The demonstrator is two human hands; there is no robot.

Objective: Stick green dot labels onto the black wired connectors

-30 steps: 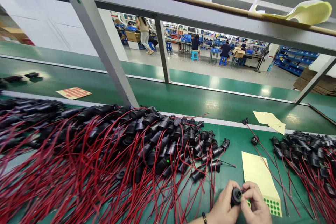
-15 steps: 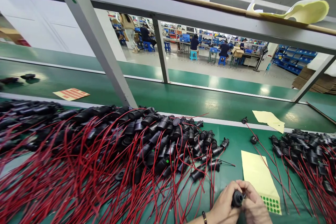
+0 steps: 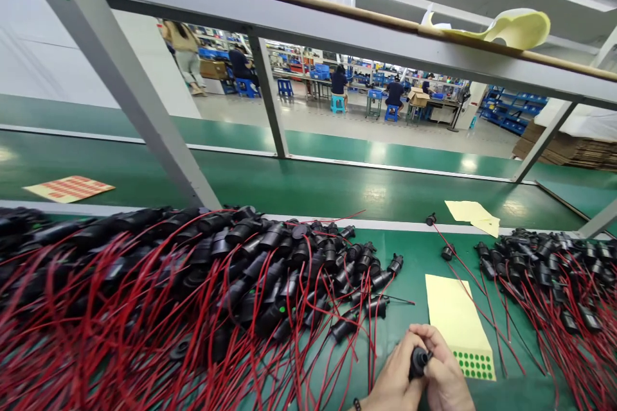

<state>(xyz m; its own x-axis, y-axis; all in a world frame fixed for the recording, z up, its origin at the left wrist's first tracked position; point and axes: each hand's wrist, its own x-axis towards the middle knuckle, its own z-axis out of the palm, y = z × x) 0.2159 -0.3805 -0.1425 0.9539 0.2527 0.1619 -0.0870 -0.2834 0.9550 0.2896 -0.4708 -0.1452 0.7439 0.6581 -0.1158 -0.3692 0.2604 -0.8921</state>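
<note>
Black connector (image 3: 418,361): one piece, just left of the yellow sticker sheet (image 3: 450,314), pinched between my two hands. Left hand (image 3: 393,380): fingers closed round the connector's body. Right hand (image 3: 446,379): fingers curled onto its front end (they hide its face). Green dot stickers (image 3: 475,365): on the sheet's near corner, just beside my right hand. Large heap of red-wired connectors (image 3: 193,295): left of the sheet. Smaller heap (image 3: 544,270): right of it.

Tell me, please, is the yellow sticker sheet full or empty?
Mostly empty: the yellow sticker sheet bears green dots only at its near end.
</note>
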